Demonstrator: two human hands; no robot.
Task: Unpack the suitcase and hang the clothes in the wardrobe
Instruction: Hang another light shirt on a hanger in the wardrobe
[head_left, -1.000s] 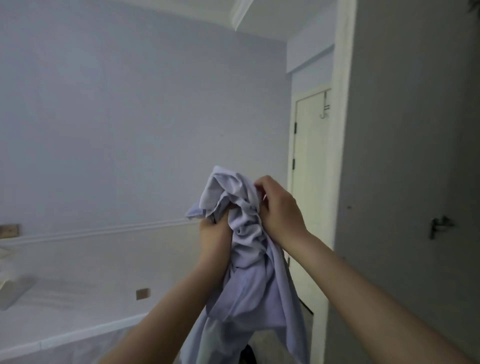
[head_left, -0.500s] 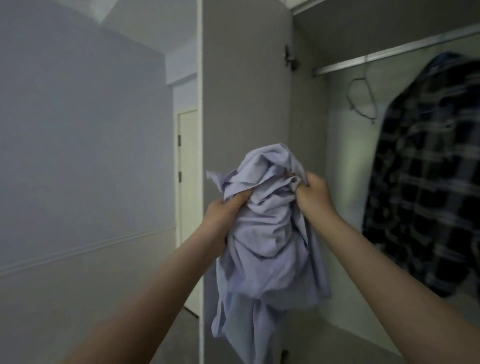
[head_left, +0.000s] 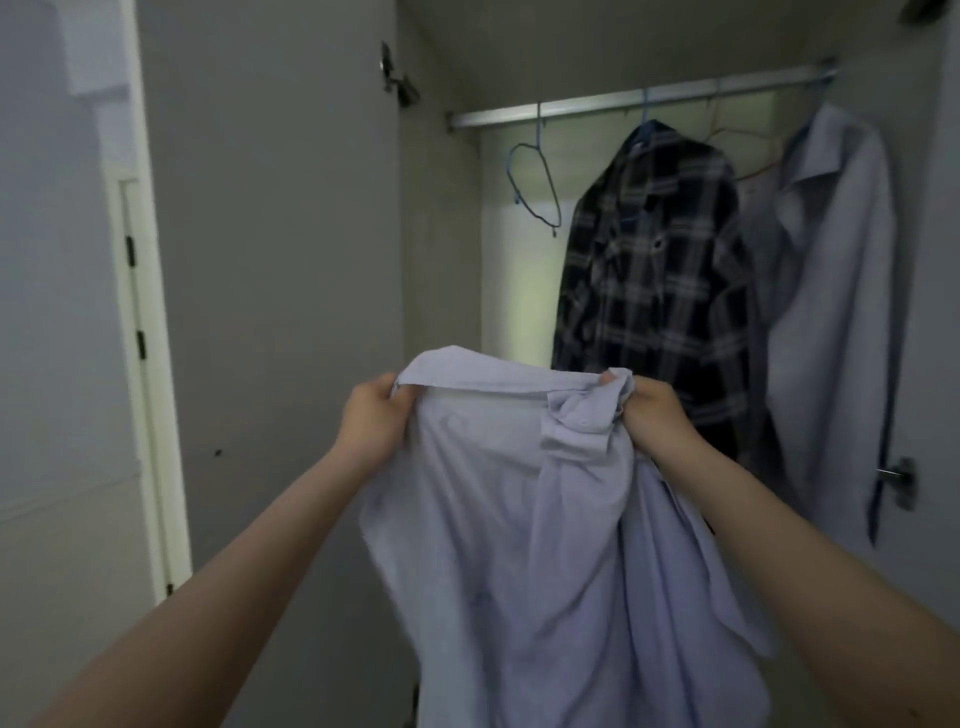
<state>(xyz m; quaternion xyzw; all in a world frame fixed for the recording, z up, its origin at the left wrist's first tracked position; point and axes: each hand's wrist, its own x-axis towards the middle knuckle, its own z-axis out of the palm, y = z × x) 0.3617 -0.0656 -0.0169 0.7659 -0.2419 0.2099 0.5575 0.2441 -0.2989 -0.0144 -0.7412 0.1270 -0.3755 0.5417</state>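
Shirt (head_left: 519, 545) hangs between left hand (head_left: 371, 418) and right hand (head_left: 652, 415); both grip its collar

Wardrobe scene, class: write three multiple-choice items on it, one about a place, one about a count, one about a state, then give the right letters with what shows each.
1. Where does the empty blue hanger hang on the rail?
A. left of the plaid shirt
B. right of the plaid shirt
C. at the rail's far right end

2. How many garments already hang on the rail?
A. none
B. two
C. four

3. How is the lilac shirt held?
A. bunched in one hand
B. draped over a forearm
C. gripped by both hands at its top

Answers:
1 A, it hangs bare left of the plaid shirt.
2 B, the plaid shirt and a pale shirt.
3 C, the left hand and right hand each grip the top edge.
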